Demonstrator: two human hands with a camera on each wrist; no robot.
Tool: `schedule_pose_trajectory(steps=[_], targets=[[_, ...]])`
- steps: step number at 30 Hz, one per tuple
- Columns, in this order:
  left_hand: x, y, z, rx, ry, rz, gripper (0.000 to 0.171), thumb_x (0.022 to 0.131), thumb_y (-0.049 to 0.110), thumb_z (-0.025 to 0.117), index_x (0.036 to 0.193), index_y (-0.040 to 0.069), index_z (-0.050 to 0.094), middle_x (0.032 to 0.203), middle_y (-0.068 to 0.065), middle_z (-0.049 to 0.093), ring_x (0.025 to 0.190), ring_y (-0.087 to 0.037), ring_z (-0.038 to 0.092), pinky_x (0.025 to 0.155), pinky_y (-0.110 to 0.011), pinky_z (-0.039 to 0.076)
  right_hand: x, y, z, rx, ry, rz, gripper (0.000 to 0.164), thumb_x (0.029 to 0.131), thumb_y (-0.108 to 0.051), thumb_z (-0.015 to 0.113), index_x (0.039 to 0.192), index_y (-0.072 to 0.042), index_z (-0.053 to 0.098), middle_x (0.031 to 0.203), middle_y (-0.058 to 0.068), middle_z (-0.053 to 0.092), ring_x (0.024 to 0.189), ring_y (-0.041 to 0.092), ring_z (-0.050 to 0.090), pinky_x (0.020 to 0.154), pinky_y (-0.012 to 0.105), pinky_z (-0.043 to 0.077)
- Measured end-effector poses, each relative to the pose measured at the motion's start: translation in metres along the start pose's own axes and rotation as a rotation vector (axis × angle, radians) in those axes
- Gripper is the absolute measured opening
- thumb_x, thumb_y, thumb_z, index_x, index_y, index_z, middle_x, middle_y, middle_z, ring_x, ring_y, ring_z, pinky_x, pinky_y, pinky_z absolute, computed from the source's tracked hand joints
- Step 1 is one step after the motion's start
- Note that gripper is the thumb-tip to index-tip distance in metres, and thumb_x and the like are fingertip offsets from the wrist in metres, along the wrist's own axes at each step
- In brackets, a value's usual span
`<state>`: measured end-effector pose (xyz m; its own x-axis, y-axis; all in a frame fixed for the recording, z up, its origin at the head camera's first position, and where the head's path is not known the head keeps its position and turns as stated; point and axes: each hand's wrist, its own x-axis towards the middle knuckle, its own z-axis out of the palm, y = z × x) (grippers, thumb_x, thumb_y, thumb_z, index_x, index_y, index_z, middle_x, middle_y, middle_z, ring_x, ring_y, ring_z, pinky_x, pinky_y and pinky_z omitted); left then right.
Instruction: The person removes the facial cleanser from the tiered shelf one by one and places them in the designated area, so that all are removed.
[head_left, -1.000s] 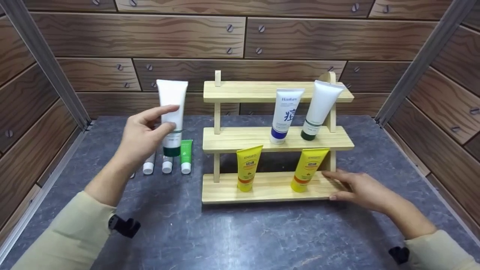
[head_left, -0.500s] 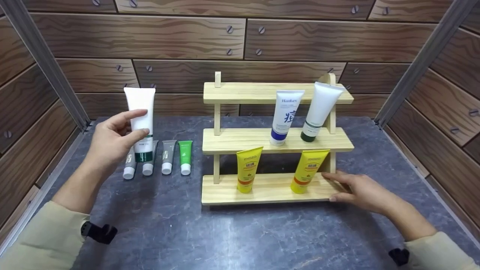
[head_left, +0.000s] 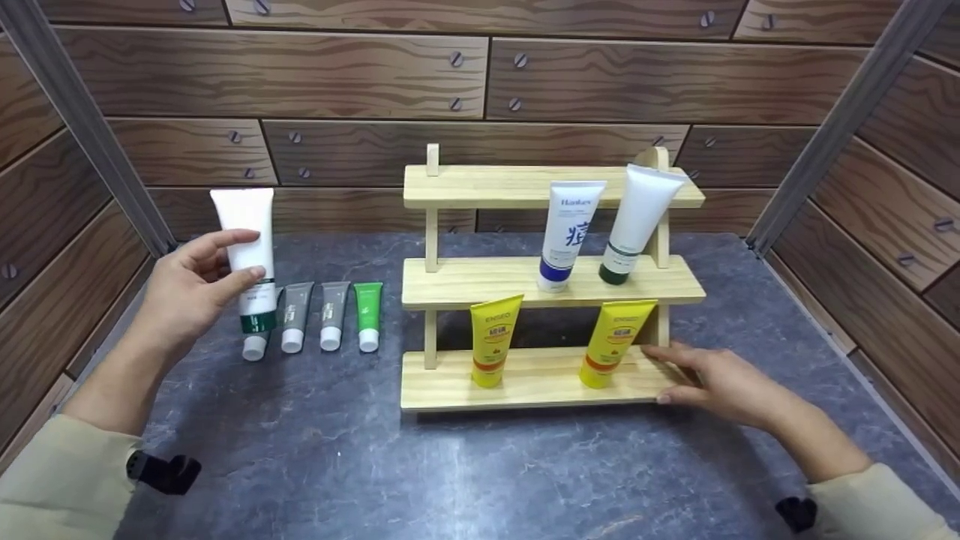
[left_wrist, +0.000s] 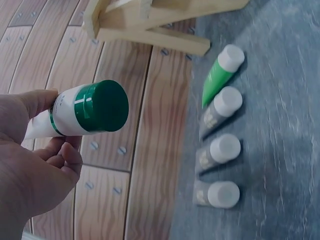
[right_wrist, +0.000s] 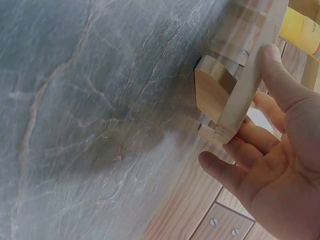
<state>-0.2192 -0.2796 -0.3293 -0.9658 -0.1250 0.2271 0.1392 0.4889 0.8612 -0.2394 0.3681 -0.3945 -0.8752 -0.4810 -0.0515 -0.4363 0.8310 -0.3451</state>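
A white squeeze tube with a dark green cap (head_left: 257,324) is pinched between the thumb and fingers of my left hand (head_left: 176,296), cap downward, above the table at the left. In the left wrist view its cap (left_wrist: 107,106) faces the camera. Below and beside it lie three grey tubes (head_left: 295,311) and a green tube (head_left: 367,306), white caps toward me. My right hand (head_left: 727,386) grips the right end of the lowest board of a three-tier wooden shelf (head_left: 465,281). In the right wrist view the thumb lies along the board edge (right_wrist: 250,85), fingers partly hidden behind.
Two yellow tubes (head_left: 495,341) stand on the bottom tier. On the middle tier are a white tube with a blue band (head_left: 570,232) and another white, green-capped tube (head_left: 641,217). Wood-patterned walls (head_left: 300,71) enclose the grey marbled table (head_left: 450,480).
My left hand has carried the white tube leftward and slightly down, from near the green tube to over the leftmost grey one. My right hand stays at the shelf's end.
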Motion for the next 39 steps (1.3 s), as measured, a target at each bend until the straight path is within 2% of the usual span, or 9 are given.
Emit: schedule_pose_trajectory(steps=[11,19,26,28,31,36,39], targets=[[0.001,-0.023,-0.019,0.04,0.002,-0.058,0.057,0.104,0.017,0.071,0.158,0.014,0.052,0.143,-0.029,0.057,0.11,-0.017,0.058,0.079,-0.015,0.054,-0.002,0.001,0.002,0.009,0.034,-0.011,0.075,0.092,-0.054,0.078,0.152,-0.014,0.06,0.15,0.037,0.048,0.133,0.058,0.051,0.108,0.074,0.037],[0.003,-0.042,-0.032,0.068,-0.004,-0.102,0.06,0.105,0.019,0.069,0.161,0.016,0.047,0.148,-0.033,0.052,0.107,-0.014,0.057,0.075,-0.014,0.053,-0.001,-0.001,0.001,0.005,0.008,0.007,0.077,0.092,-0.058,0.075,0.154,-0.016,0.057,0.152,0.036,0.046,0.134,0.06,0.05,0.108,0.075,0.037],[0.007,-0.059,-0.041,0.083,-0.029,-0.144,0.062,0.106,0.021,0.068,0.163,0.016,0.045,0.154,-0.039,0.043,0.124,-0.034,0.052,0.073,-0.012,0.051,-0.001,0.0,0.001,0.016,-0.001,0.017,0.078,0.092,-0.058,0.075,0.154,-0.016,0.057,0.153,0.036,0.045,0.135,0.06,0.048,0.108,0.076,0.035],[0.008,-0.063,-0.042,0.089,-0.031,-0.146,0.061,0.106,0.02,0.068,0.162,0.015,0.045,0.152,-0.04,0.045,0.123,-0.035,0.052,0.073,-0.013,0.052,-0.001,0.0,0.001,0.015,0.0,0.017,0.078,0.092,-0.058,0.075,0.154,-0.016,0.057,0.153,0.037,0.045,0.135,0.06,0.048,0.108,0.076,0.035],[0.01,-0.068,-0.044,0.094,-0.032,-0.145,0.061,0.105,0.018,0.068,0.162,0.013,0.045,0.15,-0.04,0.046,0.115,-0.026,0.056,0.072,-0.015,0.052,-0.001,-0.001,0.0,0.013,0.001,0.017,0.077,0.092,-0.058,0.075,0.154,-0.016,0.057,0.152,0.037,0.046,0.135,0.06,0.049,0.108,0.075,0.036],[0.013,-0.078,-0.045,0.09,-0.024,-0.134,0.06,0.104,0.013,0.069,0.16,0.01,0.047,0.146,-0.041,0.05,0.097,-0.001,0.055,0.071,-0.017,0.054,-0.002,-0.001,0.0,0.004,0.007,0.009,0.077,0.092,-0.057,0.076,0.153,-0.015,0.058,0.151,0.037,0.047,0.133,0.06,0.05,0.107,0.075,0.037],[0.014,-0.084,-0.044,0.096,-0.022,-0.129,0.06,0.103,0.01,0.069,0.159,0.006,0.046,0.144,-0.042,0.051,0.093,0.004,0.054,0.071,-0.017,0.053,-0.002,-0.001,0.0,0.001,0.018,-0.006,0.076,0.092,-0.057,0.076,0.153,-0.015,0.059,0.15,0.038,0.048,0.132,0.06,0.051,0.107,0.075,0.038]])
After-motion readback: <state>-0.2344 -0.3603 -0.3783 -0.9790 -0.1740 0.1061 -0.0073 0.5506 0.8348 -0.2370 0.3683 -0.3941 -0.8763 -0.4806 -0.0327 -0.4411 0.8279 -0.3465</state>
